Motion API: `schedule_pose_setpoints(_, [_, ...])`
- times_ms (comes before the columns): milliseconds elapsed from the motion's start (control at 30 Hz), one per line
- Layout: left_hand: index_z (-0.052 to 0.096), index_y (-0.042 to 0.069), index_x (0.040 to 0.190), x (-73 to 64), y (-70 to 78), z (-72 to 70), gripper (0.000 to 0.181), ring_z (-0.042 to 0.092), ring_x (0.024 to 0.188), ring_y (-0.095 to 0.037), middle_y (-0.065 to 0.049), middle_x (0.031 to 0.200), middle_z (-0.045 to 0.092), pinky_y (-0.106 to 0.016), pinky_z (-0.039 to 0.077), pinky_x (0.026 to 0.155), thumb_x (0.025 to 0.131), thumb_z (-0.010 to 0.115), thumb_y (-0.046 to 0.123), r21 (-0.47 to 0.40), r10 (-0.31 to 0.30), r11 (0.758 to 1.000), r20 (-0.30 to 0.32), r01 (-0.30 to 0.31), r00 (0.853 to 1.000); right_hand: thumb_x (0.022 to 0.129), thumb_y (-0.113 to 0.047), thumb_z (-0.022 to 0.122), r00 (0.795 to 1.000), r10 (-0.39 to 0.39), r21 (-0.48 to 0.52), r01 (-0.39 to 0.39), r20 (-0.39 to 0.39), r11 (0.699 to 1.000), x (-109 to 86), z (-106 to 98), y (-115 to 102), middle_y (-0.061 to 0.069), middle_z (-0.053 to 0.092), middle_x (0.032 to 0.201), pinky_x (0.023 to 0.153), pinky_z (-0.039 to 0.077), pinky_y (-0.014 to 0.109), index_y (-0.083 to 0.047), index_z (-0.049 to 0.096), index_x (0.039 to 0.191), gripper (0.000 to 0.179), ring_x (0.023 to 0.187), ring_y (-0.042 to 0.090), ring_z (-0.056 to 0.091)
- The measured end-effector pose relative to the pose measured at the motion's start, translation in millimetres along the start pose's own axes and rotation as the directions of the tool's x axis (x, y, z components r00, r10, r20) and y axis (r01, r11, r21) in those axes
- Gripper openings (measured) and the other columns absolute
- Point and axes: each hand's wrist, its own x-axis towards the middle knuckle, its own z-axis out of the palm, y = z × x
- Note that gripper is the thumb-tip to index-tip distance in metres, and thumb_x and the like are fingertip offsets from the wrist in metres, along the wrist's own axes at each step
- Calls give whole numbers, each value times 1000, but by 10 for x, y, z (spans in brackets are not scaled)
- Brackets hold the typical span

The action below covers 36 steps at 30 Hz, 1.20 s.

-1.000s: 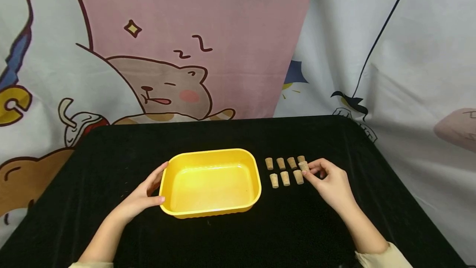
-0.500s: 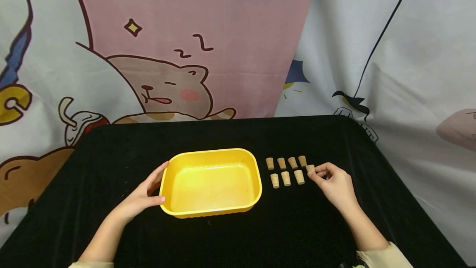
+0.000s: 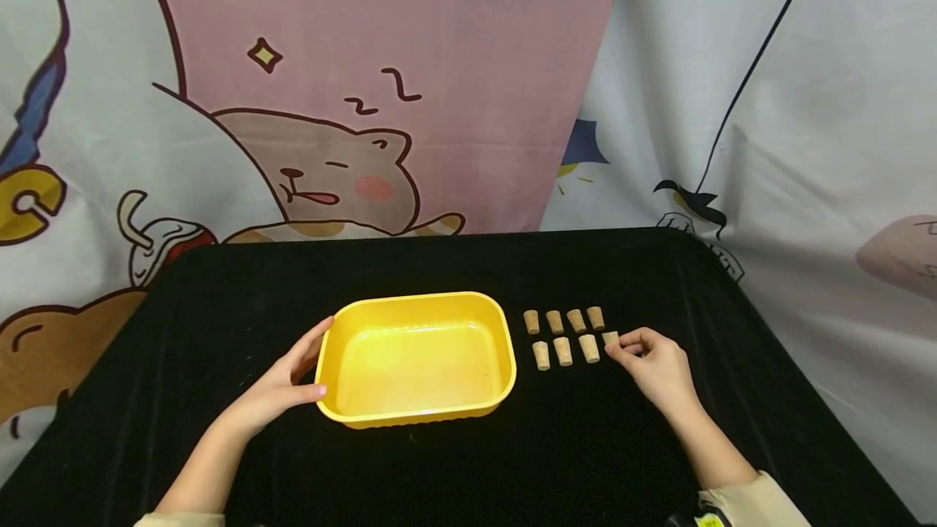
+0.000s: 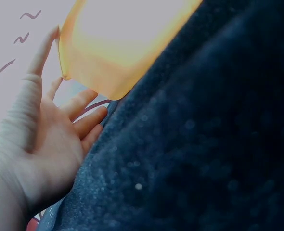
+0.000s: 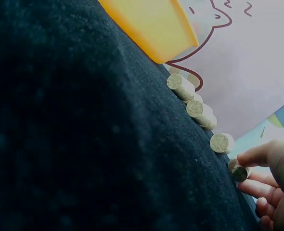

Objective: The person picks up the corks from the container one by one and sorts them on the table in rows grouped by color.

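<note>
A yellow rectangular plastic basin [image 3: 417, 368] sits on the black cloth. My left hand [image 3: 271, 397] rests against its left end, thumb and fingertips spread along the rim; in the left wrist view the palm [image 4: 55, 149] faces the basin with the fingers loosely extended. To the right of the basin lie tapered cork stoppers [image 3: 563, 351] in two rows. At the right end of the near row, my right hand [image 3: 655, 368] pinches one cork stopper [image 5: 239, 172] between thumb and fingers, low at the cloth.
A black cloth [image 3: 468, 478] covers the table. Behind it hangs a printed backdrop [image 3: 476, 104] with cartoon animals, and a white curtain [image 3: 820, 145] falls at the right. A dark band with a yellow-green patch [image 3: 708, 520] shows at the right wrist.
My right hand has carried the pinched cork stopper right, then slightly toward me, placing it in line with the near row. My left hand stays at the basin.
</note>
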Motion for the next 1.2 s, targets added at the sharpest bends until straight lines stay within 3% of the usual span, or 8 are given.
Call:
schedule_pose_setpoints(467, [13, 16, 154, -5, 2, 6, 78, 27, 131, -51, -24, 152, 21, -66, 36, 94, 90, 59, 16, 14, -6, 1000, -10, 6, 1000, 85, -23, 73, 999, 3, -19, -4, -37, 1000, 14, 45, 9, 4, 62, 75, 53, 43, 26, 0, 64, 100, 29, 61, 16, 54])
schedule_pose_setpoints(1067, [13, 16, 154, -4, 5, -1, 79, 29, 130, -50, -24, 152, 21, -61, 40, 93, 90, 59, 15, 7, -10, 1000, -7, 10, 1000, 89, -32, 68, 1000, -17, -38, 17, 18, 999, 34, 42, 41, 3, 59, 77, 51, 41, 26, -1, 62, 113, 41, 60, 16, 52])
schedule_pose_setpoints(1200, [12, 16, 154, -5, -4, -4, 79, 29, 129, -50, -25, 152, 21, -55, 43, 93, 90, 59, 14, -1, -5, 1000, 2, 5, 1000, 89, -31, 68, 999, -28, -53, 29, 15, 998, 33, 33, 40, 2, 59, 76, 51, 41, 27, 0, 62, 113, 40, 59, 15, 51])
